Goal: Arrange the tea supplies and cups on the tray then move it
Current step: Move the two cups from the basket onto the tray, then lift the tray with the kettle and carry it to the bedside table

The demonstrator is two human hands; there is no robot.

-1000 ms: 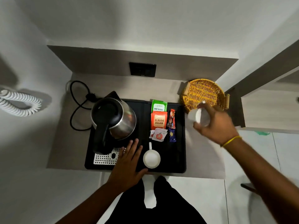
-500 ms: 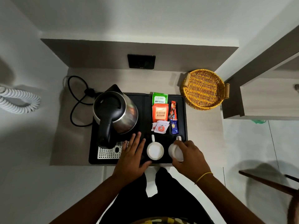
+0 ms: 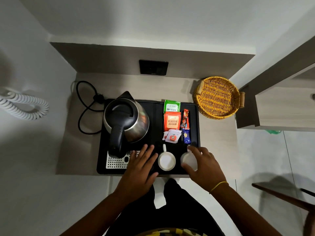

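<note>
A black tray (image 3: 194,106) lies on the shelf. It carries a steel kettle (image 3: 127,120), a green tea packet (image 3: 172,106), an orange Assam packet (image 3: 172,121), small white sachets (image 3: 172,136) and two stick sachets (image 3: 186,126). One white cup (image 3: 166,160) stands upside down near the tray's front edge, handle pointing away. My right hand (image 3: 202,165) grips a second white cup (image 3: 188,160) just right of it, resting on the tray. My left hand (image 3: 141,165) lies flat with fingers spread on the tray beside the first cup.
A yellow wicker basket (image 3: 218,97) sits on the shelf at the tray's back right. The kettle's black cord (image 3: 85,106) loops at the left. A wall socket plate (image 3: 153,67) is behind. A coiled white hose (image 3: 23,104) hangs left; a cabinet (image 3: 283,108) stands right.
My right hand brought the second cup from near the wicker basket down onto the tray's front right, beside the first cup. My left hand stayed flat on the tray.
</note>
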